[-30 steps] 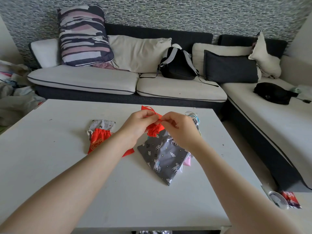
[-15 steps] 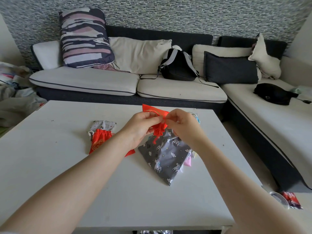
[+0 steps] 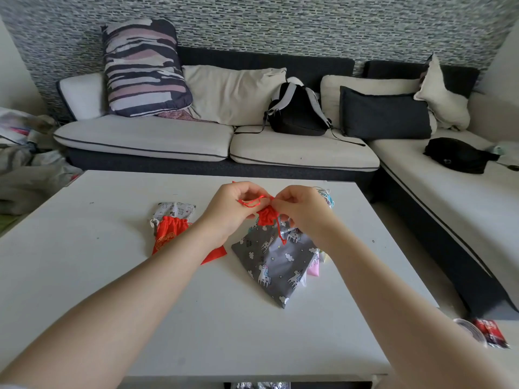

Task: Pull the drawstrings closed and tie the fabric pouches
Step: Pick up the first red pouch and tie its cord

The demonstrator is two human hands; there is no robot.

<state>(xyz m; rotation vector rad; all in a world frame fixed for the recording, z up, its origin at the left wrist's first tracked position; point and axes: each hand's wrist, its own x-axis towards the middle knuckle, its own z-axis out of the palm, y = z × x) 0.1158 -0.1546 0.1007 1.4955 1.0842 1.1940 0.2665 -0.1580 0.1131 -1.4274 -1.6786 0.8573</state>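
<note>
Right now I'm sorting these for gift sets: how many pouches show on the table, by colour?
Red: 2, the pouch in hand and the red pouch lying flat.
White patterned: 1.
Grey unicorn print: 1.
Pink: 1, mostly hidden.
Total: 5, though others may lie hidden under the grey one.

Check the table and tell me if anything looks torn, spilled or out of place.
Nothing stands out. Both hands work the red cord above the grey unicorn pouch; the red pouch lies flat on the white table.
</note>
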